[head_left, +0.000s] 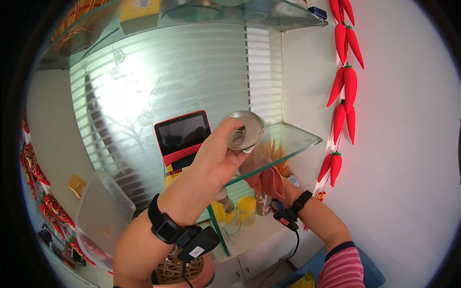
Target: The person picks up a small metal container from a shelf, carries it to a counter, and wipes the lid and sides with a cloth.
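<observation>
My left hand (219, 147) grips a can (245, 131) above the glass shelf (300, 138). The can's round metal lid faces me, and my thumb lies over its edge. Lower and to the right, my right hand (286, 185) holds a reddish-brown cloth (268, 183) at the front edge of the shelf, partly seen through the glass. The cloth hides most of the fingers. Behind my left wrist, a red-framed device with a dark screen (185, 131) leans back on the shelf, with a yellow item (174, 176) below it.
Below stand a yellow-lidded jar (246, 208), a glass pitcher (230, 226) and a patterned can (264, 204) on a white cabinet (248, 230). Dried wheat-like stalks (275, 153) show near the wall. Red pepper ornaments (349, 86) hang at right. An upper glass shelf (266, 23) holds several things.
</observation>
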Demonstrator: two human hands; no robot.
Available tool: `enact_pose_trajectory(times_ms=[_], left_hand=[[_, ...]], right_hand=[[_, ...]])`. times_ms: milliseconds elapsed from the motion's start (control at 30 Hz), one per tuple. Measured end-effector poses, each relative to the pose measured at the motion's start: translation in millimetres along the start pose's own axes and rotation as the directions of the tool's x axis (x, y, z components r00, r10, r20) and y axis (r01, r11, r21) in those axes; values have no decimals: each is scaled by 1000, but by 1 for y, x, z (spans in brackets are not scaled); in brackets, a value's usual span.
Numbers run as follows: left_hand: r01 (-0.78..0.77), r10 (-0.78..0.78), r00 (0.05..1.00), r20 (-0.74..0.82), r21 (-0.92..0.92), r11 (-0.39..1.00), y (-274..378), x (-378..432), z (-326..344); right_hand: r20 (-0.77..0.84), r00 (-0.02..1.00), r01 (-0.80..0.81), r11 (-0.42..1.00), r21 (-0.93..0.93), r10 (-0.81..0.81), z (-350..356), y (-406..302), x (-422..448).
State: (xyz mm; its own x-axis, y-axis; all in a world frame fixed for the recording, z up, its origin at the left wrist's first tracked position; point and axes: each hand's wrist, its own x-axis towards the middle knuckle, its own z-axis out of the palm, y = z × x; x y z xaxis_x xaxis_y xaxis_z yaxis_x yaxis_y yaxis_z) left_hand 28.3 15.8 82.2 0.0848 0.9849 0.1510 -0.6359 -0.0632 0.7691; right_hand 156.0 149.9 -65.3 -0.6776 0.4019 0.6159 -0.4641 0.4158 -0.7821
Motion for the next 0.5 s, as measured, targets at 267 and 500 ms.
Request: enact_pose_trajectory(times_ms=[267, 500], left_hand=[[26, -29, 999, -22, -129, 991, -18, 25, 1], [89, -93, 994, -48, -78, 993, -30, 24, 1]], right_hand=[[-105, 901, -428, 901, -66, 421, 44, -80, -70], [-583, 562, -708, 706, 29, 587, 52, -138, -126]])
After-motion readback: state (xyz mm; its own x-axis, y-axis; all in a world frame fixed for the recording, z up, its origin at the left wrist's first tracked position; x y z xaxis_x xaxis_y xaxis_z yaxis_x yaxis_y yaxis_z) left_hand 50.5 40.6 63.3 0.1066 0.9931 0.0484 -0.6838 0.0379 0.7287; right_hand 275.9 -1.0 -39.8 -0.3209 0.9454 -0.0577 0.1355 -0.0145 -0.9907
